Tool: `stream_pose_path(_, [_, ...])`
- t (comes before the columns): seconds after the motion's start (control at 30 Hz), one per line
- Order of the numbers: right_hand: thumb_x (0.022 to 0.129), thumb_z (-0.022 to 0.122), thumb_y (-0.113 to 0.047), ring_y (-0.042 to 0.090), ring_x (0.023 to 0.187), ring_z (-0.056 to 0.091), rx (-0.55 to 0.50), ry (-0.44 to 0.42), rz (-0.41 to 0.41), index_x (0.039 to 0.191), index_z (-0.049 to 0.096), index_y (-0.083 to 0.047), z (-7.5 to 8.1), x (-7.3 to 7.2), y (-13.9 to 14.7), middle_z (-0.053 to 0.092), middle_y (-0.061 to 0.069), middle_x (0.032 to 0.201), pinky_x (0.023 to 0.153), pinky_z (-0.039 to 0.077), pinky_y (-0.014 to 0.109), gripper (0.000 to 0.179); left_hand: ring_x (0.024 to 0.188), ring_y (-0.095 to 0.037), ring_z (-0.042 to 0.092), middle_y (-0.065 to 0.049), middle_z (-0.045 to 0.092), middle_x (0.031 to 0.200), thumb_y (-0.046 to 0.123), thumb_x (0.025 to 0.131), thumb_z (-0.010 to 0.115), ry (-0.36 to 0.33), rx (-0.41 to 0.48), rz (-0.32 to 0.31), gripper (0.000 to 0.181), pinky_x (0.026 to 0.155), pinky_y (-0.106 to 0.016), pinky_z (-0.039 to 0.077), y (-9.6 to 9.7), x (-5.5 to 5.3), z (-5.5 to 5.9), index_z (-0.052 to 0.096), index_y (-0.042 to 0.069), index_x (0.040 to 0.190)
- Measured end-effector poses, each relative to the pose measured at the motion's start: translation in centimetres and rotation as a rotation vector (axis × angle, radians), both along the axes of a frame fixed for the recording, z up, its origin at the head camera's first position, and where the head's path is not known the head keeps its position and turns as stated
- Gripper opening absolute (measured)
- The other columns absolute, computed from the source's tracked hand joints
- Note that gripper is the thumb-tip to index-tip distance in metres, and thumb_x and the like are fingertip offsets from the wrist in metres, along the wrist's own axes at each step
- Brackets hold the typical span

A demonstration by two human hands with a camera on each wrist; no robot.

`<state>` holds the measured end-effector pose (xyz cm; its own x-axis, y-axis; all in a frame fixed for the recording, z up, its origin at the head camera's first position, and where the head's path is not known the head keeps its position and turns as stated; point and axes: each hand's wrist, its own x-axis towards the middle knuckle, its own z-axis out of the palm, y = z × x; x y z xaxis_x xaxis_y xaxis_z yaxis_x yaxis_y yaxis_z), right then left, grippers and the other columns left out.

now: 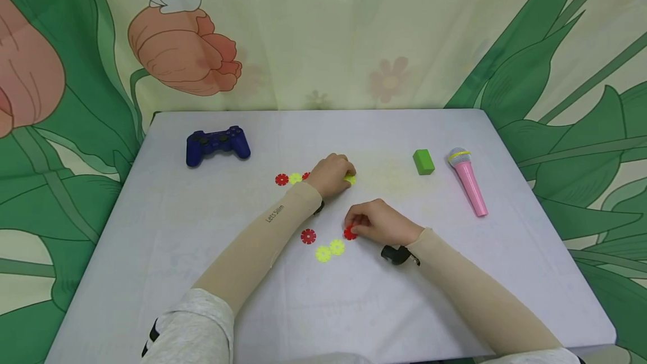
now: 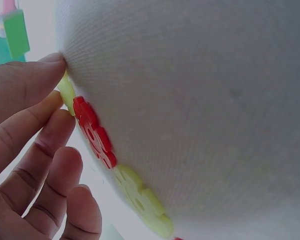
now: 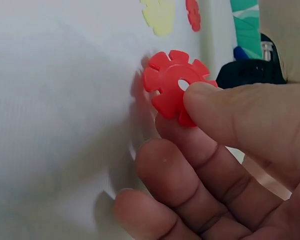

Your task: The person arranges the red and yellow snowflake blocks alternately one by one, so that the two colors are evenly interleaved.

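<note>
My left hand (image 1: 328, 176) reaches to the far end of a row of notched plastic discs and pinches a yellow disc (image 2: 67, 92) between thumb and fingertip. Beside that one in the row come a red disc (image 2: 95, 132) and another yellow disc (image 2: 142, 202). The row's left end shows a red disc (image 1: 281, 179), while the left hand hides part of its middle. Closer to me, my right hand (image 1: 381, 222) holds a red disc (image 3: 165, 82) by its edge, thumb over it. Left of this hand lie a loose red disc (image 1: 308, 236) and two yellow discs (image 1: 330, 250).
A blue game controller (image 1: 217, 145) sits at the back left of the white table (image 1: 151, 229). On the right are a green block (image 1: 423, 162) and a pink toy microphone (image 1: 470, 184). A patterned curtain (image 1: 313, 32) hangs behind the table.
</note>
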<state>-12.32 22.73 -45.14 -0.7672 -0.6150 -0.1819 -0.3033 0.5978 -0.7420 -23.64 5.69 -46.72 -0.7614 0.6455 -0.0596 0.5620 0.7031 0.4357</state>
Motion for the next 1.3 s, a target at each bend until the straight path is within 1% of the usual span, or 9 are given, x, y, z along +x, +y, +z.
stream_pose_path(0.1, [0.096, 0.069, -0.002, 0.008, 0.080, 0.069, -0.015, -0.026, -0.010, 0.099, 0.073, -0.013, 0.1, -0.3, 0.3, 0.076, -0.002, 0.088, 0.077, 0.057, 0.022, 0.013, 0.117, -0.028, 0.064, -0.009, 0.073, 0.125, 0.014, 0.094, 0.077, 0.003, 0.000, 0.003, 0.029, 0.103, -0.040, 0.055, 0.0, 0.0, 0.0, 0.077, 0.010, 0.122])
stream_pose_path(0.17, [0.096, 0.068, -0.001, 0.009, 0.079, 0.069, -0.018, -0.027, -0.019, 0.100, 0.073, -0.013, 0.1, -0.5, 0.6, 0.076, -0.001, 0.088, 0.077, 0.056, 0.022, 0.014, 0.117, -0.028, 0.064, -0.009, 0.073, 0.125, 0.014, 0.094, 0.077, 0.001, -0.002, 0.006, 0.029, 0.104, -0.040, 0.055, 0.0, 0.0, 0.1, 0.077, 0.010, 0.122])
stream_pose_path(0.4, [0.095, 0.067, -0.001, 0.009, 0.077, 0.068, -0.008, -0.007, -0.065, 0.101, 0.073, -0.014, -0.2, -1.6, 1.5, 0.076, -0.003, 0.087, 0.075, 0.055, 0.020, 0.015, 0.118, -0.028, 0.064, -0.009, 0.073, 0.126, 0.014, 0.094, 0.077, -0.007, -0.007, 0.008, 0.030, 0.104, -0.039, 0.055, 0.1, 0.2, 0.4, 0.077, 0.010, 0.123])
stream_pose_path(0.63, [0.094, 0.067, 0.000, 0.011, 0.078, 0.066, 0.004, 0.016, -0.121, 0.100, 0.073, -0.012, 0.3, -2.9, 2.0, 0.075, 0.000, 0.087, 0.073, 0.053, 0.021, 0.015, 0.118, -0.028, 0.063, -0.009, 0.072, 0.126, 0.014, 0.095, 0.076, -0.014, -0.011, 0.016, 0.029, 0.103, -0.039, 0.054, 0.1, 0.4, 0.6, 0.077, 0.009, 0.123])
stream_pose_path(0.8, [0.095, 0.067, 0.000, 0.014, 0.078, 0.064, 0.043, 0.033, -0.175, 0.101, 0.074, -0.013, 0.3, -4.2, 2.3, 0.075, 0.001, 0.086, 0.072, 0.051, 0.021, 0.015, 0.118, -0.027, 0.063, -0.008, 0.073, 0.127, 0.015, 0.094, 0.077, -0.012, -0.020, 0.018, 0.030, 0.103, -0.039, 0.055, 0.2, 0.3, 0.5, 0.077, 0.009, 0.123])
stream_pose_path(0.93, [0.094, 0.065, 0.000, 0.014, 0.075, 0.063, 0.068, 0.057, -0.205, 0.101, 0.074, -0.012, 0.2, -5.5, 2.8, 0.075, 0.001, 0.084, 0.070, 0.048, 0.021, 0.017, 0.118, -0.028, 0.064, -0.009, 0.073, 0.126, 0.015, 0.094, 0.078, -0.012, -0.016, 0.015, 0.030, 0.103, -0.039, 0.055, 0.1, 0.3, 0.5, 0.077, 0.009, 0.123])
stream_pose_path(1.13, [0.095, 0.065, -0.003, 0.016, 0.072, 0.060, 0.114, 0.100, -0.251, 0.102, 0.074, -0.013, -0.1, -7.3, 3.2, 0.073, 0.002, 0.082, 0.068, 0.046, 0.025, 0.015, 0.116, -0.027, 0.063, -0.008, 0.073, 0.124, 0.015, 0.093, 0.078, -0.003, -0.019, 0.015, 0.029, 0.103, -0.039, 0.054, 0.1, 0.2, 0.2, 0.077, 0.009, 0.122])
stream_pose_path(1.3, [0.094, 0.065, -0.003, 0.017, 0.073, 0.058, 0.156, 0.123, -0.293, 0.103, 0.074, -0.012, -0.4, -8.4, 3.2, 0.070, 0.004, 0.082, 0.068, 0.046, 0.028, 0.016, 0.116, -0.027, 0.063, -0.008, 0.073, 0.125, 0.015, 0.093, 0.078, -0.011, -0.025, 0.013, 0.030, 0.103, -0.038, 0.054, 0.2, 0.3, 0.4, 0.077, 0.009, 0.122])
